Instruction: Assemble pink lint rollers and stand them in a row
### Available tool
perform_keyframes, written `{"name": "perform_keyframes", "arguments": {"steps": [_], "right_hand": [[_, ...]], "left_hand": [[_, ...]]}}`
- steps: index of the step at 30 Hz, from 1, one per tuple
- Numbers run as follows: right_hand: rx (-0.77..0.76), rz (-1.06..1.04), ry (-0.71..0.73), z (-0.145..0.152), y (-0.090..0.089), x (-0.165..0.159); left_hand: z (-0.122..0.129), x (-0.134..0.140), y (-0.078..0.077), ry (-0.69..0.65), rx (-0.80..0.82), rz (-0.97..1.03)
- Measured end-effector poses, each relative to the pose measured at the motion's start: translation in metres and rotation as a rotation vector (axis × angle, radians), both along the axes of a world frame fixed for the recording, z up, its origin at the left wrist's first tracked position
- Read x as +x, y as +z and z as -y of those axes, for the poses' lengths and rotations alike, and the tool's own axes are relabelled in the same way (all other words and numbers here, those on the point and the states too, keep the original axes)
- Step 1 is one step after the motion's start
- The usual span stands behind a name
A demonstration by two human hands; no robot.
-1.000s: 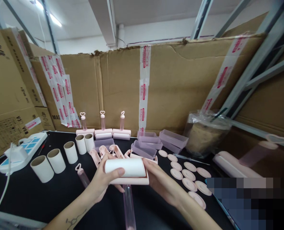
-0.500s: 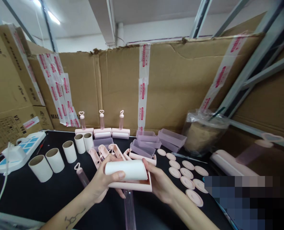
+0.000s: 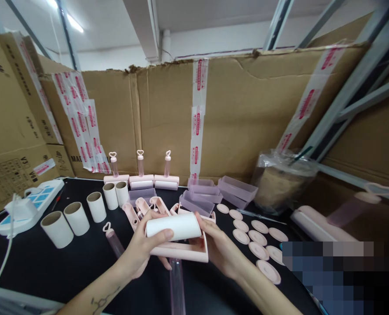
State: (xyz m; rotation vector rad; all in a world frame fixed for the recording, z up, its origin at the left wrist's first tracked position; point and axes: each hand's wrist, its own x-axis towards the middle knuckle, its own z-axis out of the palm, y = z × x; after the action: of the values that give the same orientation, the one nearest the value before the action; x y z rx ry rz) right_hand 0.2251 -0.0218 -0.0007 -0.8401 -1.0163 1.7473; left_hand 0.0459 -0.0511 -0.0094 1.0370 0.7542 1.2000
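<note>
Between my hands is a white paper roll (image 3: 177, 225), set at the mouth of a pink lint roller frame (image 3: 179, 252) and tilted with its right end at the frame's end arm. My left hand (image 3: 145, 243) is closed round the left end of both, thumb across the roll. The fingers of my right hand (image 3: 215, 240) grip the right end of the roll and frame. A clear purplish handle (image 3: 177, 286) extends down from below the frame. Behind my hands lie several pink frames (image 3: 143, 205) and purple translucent covers (image 3: 197, 204).
Several white rolls (image 3: 57, 229) stand at left, near a loose handle (image 3: 113, 240) and a power strip (image 3: 46, 199). Assembled lint rollers (image 3: 166, 181) line the cardboard wall (image 3: 247, 113). Pink discs (image 3: 258, 250) lie at right, beside a screwdriver (image 3: 263, 216) and a bagged cup (image 3: 279, 183).
The roll's right end has risen slightly and a wider gap shows between it and the frame. Both hands keep their hold; the view has shifted slightly.
</note>
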Motion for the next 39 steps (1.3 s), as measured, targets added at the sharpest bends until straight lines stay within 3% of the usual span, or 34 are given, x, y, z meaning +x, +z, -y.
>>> {"name": "perform_keyframes", "arguments": {"steps": [7, 15, 22, 28, 34, 39], "right_hand": [[0.372, 0.270, -0.023, 0.006, 0.008, 0.002], [0.491, 0.417, -0.137, 0.002, -0.006, -0.003], [0.611, 0.469, -0.119, -0.002, -0.012, 0.002], [0.612, 0.512, -0.084, -0.006, -0.009, 0.005], [0.528, 0.430, -0.093, -0.002, -0.001, 0.004], [0.448, 0.436, -0.086, 0.001, 0.004, 0.002]], "left_hand": [[-0.005, -0.005, 0.005, 0.164, 0.073, -0.040], [-0.007, -0.004, 0.001, 0.307, 0.117, -0.090], [-0.006, -0.004, -0.003, 0.210, 0.105, -0.080], [-0.007, -0.001, -0.005, 0.242, 0.091, -0.094], [-0.003, -0.001, -0.007, 0.185, 0.193, -0.137], [-0.005, -0.004, -0.013, 0.256, 0.173, -0.119]]}}
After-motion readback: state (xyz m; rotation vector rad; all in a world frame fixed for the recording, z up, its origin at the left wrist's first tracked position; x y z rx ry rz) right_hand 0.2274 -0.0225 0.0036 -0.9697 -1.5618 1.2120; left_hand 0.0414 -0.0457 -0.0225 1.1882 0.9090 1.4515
